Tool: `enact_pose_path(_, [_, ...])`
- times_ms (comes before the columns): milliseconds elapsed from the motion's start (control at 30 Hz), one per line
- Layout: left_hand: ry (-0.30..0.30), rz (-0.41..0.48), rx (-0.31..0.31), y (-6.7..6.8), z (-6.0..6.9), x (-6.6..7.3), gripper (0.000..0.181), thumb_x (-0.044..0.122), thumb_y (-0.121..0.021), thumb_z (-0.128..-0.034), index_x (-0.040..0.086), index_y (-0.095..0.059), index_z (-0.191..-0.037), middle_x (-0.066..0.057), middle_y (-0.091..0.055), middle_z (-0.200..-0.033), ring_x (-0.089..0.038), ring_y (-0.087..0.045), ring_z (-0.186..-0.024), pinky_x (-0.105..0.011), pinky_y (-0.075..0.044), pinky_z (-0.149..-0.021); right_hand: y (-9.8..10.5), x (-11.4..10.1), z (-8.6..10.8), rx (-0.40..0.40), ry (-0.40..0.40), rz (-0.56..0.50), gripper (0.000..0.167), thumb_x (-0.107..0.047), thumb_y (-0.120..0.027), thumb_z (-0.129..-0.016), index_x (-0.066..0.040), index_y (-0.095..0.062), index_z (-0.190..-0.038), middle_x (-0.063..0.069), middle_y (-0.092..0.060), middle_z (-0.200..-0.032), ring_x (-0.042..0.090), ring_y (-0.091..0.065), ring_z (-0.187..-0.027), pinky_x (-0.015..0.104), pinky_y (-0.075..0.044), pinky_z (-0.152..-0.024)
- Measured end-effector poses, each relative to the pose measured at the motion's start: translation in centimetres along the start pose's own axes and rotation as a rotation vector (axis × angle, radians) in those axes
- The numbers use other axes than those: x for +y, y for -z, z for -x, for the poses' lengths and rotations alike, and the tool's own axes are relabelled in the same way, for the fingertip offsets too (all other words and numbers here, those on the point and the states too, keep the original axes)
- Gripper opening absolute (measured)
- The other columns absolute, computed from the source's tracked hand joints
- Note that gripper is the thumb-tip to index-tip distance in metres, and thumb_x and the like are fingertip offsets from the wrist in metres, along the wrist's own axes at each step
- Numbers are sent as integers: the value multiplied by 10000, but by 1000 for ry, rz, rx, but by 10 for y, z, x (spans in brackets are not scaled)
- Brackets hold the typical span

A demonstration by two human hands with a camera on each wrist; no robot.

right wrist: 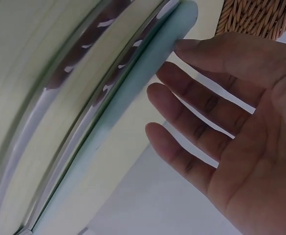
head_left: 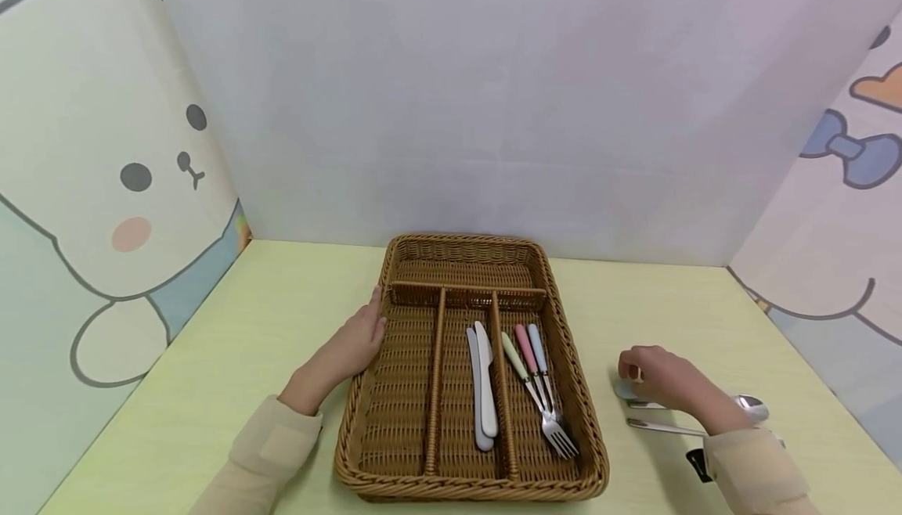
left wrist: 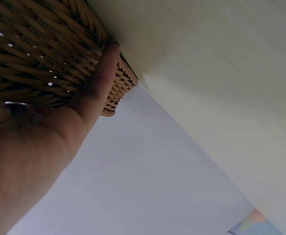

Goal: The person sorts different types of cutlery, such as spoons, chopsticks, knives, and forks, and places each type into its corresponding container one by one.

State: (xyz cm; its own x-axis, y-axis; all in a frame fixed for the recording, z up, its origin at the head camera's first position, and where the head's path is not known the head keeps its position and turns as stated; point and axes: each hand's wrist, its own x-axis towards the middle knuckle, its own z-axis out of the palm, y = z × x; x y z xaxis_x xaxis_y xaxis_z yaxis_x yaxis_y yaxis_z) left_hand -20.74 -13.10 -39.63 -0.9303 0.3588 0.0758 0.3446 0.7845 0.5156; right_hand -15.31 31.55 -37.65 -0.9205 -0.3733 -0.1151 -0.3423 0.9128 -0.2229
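Where tabletop [head_left: 606, 304] separates basket rim [head_left: 575, 358], teal handle [right wrist: 128, 98] — right fingers [right wrist: 202, 97] at handle.

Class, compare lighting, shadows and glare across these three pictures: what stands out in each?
Head view: bright, with a soft shadow on the table beside the right sleeve; left wrist view: dimmer, the left hand shaded; right wrist view: pale glints and dark reflections on the metal handles.

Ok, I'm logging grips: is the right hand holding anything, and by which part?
No clear hold: the right hand has its thumb at the blue handle, near the rounded end.
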Motion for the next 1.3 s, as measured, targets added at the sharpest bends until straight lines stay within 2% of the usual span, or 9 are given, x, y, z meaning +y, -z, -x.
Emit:
enact_pose_path(533, [-1,-12,6,1,0,1,582,117,-323,-984,-122,-16,-1418,-371,-382,-1310,-452,-422,-1204,-530,-398,-963,-6,3,7,8,-12,-21,203,-2,-669,-677,-162,-575,-761,-75,-533,-738,81,-462,-673,252,-371,-547])
enact_pose_path(1000, [7,-15,2,0,0,0,585,127,-319,-987,-116,-11,-1421,-376,-383,-1304,-460,-426,-1196,-534,-400,-959,-10,4,6,11,-20,-28,247,-13,-710,-704,-163,-528,-776,-81,-531,-739,77,-451,-664,254,-379,-555])
enact_pose_path(1133, [5,-21,7,-1,-1,-1,584,128,-321,-987,-118,-17,-1420,-375,-394,-1294,-459,-438,-1184,-531,-409,-949,-11,5,7,45,30,-11,254,-2,-700,-714,-194,-551,-786,-109,-528,-745,50,-458,-667,245,-393,-561])
enact_pose_path(1300, [8,-26,7,-1,-1,-1,586,134,-322,-988,-116,-17,-1421,-375,-394,-1293,-460,-438,-1184,-531,-410,-949,-12,7,9,120,142,50,253,3,-704,-727,-214,-618,-825,-125,-529,-774,35,-503,-680,243,-436,-563])
